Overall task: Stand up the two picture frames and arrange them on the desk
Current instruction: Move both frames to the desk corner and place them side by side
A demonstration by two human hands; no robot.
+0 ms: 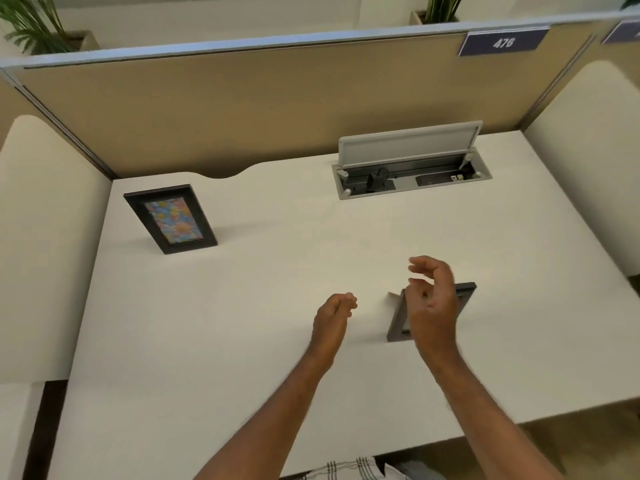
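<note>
A black picture frame [171, 218] with a colourful flower picture stands upright at the back left of the white desk [263, 306]. A second dark frame [397, 320] stands near the middle right, largely hidden behind my right hand [431, 299]. That hand hovers in front of the frame with its fingers apart and curled, holding nothing. My left hand [334, 315] floats over the desk to the left of the second frame, fingers loosely closed and empty.
An open cable box [412, 168] with its grey lid raised is set into the desk at the back right. A tan partition [277, 105] walls the back and sides. The desk's front edge runs near my body.
</note>
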